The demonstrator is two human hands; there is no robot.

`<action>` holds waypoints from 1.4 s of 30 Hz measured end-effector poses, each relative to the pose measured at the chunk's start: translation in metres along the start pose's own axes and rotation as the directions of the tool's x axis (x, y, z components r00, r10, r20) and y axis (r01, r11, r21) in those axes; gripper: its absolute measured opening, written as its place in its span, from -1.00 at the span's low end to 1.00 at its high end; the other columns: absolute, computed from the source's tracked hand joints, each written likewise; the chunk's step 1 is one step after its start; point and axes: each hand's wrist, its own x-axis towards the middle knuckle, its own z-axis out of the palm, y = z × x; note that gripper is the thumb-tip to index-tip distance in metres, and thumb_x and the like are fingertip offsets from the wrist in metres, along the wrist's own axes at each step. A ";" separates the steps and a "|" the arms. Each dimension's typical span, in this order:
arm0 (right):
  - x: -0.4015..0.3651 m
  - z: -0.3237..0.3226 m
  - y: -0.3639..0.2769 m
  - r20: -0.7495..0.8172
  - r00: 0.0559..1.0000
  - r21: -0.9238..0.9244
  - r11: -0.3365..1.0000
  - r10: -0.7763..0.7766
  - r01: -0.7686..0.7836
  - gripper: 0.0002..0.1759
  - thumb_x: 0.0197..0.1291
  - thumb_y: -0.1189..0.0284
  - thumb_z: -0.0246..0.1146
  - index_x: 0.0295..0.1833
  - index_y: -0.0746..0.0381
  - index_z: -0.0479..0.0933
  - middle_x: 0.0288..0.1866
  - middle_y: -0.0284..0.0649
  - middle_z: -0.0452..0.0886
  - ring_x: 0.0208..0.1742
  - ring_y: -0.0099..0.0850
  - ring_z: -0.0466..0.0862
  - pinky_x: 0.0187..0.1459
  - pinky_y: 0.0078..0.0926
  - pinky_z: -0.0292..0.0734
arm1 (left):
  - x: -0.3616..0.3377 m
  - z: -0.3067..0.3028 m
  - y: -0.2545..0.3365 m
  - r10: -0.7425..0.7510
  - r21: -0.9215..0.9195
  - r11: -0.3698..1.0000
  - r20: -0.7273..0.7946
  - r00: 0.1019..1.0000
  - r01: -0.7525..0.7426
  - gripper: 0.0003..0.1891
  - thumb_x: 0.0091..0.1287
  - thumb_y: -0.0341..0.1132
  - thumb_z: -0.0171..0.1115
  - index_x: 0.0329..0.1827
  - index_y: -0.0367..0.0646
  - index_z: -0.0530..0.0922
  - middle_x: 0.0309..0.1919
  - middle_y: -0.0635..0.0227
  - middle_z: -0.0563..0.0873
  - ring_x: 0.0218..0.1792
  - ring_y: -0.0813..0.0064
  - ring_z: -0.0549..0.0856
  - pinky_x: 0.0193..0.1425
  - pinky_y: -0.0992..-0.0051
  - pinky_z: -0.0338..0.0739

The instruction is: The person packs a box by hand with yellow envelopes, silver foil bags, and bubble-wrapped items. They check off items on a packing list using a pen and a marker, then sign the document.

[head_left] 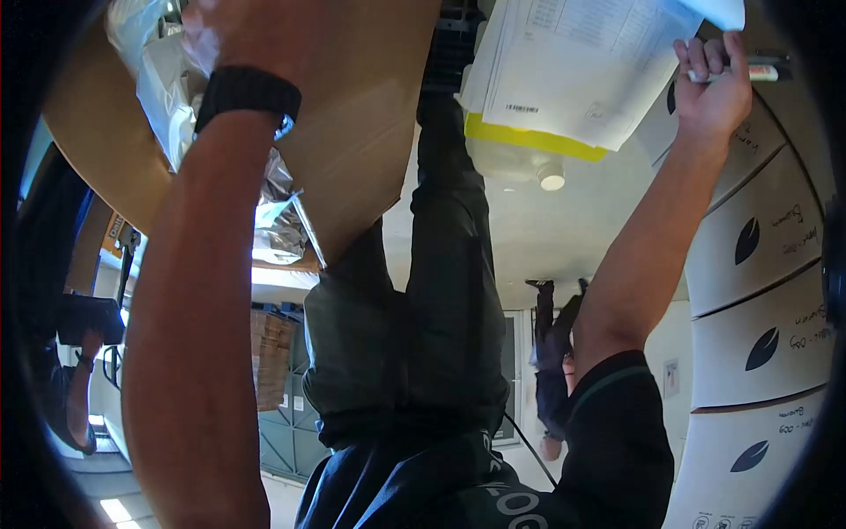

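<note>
My right hand (716, 93) has its fingers curled round a white marker pen (760, 73), palm toward me. Its thumb tip is by the curled corner of a pale sheet (721, 11). Beside it lies a stack of printed papers (564, 97) with a barcode, over a yellow edge (538, 139) and a whitish plastic jerrycan (507, 163) with a cap. My left hand (251, 35), above a dark wristband, is smeared by motion and partly cut off at the top. It is over clear and silvery plastic bags (163, 88) in an open cardboard box (352, 115).
White cartons (749, 291) with leaf marks and handwriting are stacked along the right. A person (553, 361) stands in the background, and another person's arm (79, 388) shows at far left. Brown stacked cardboard (271, 357) stands behind, near a green metal frame (295, 432).
</note>
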 end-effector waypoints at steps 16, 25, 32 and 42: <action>-0.093 -0.111 0.087 0.111 0.972 0.093 0.972 0.206 -0.216 -0.49 0.35 0.26 0.01 0.24 0.39 0.46 0.16 -0.07 0.59 0.13 -0.30 0.58 0.24 -0.35 0.40 | 0.005 -0.005 0.002 -0.156 0.212 0.966 0.022 0.987 0.148 -0.13 -0.04 0.31 0.44 0.18 -0.13 0.40 -0.16 -0.06 0.73 -0.08 -0.14 0.71 0.06 0.01 0.55; -0.118 -0.099 0.091 -0.029 0.978 -0.042 0.977 0.207 -0.208 -0.47 0.16 0.63 0.16 0.30 0.36 0.46 -0.06 -0.26 0.62 -0.12 -0.51 0.61 -0.10 -0.64 0.52 | 0.005 -0.004 0.010 0.081 -0.043 0.995 -0.083 0.993 -0.085 -0.46 0.20 -0.02 0.43 0.05 -0.25 0.47 -0.21 -0.05 0.69 -0.14 -0.01 0.70 -0.07 0.12 0.56; -0.135 -0.093 0.082 -0.073 0.989 -0.230 0.962 0.130 -0.144 -0.52 0.14 0.73 0.20 0.24 0.49 0.48 0.18 -0.15 0.57 0.18 -0.41 0.51 0.30 -0.49 0.31 | 0.006 -0.009 0.012 -0.172 0.225 0.960 -0.010 0.985 0.170 -0.10 -0.05 0.36 0.42 0.19 -0.14 0.40 -0.13 -0.10 0.73 -0.04 -0.15 0.69 0.09 0.02 0.53; -0.138 -0.090 0.099 -0.107 0.993 -0.181 0.981 0.046 -0.065 -0.55 0.18 0.67 0.24 0.22 0.46 0.51 -0.03 -0.27 0.61 -0.15 -0.61 0.54 -0.09 -0.71 0.43 | 0.005 -0.009 0.019 -0.104 0.232 0.968 0.020 0.994 0.097 -0.28 0.08 0.17 0.42 0.14 -0.17 0.44 -0.15 -0.07 0.71 -0.06 -0.09 0.68 0.04 0.08 0.53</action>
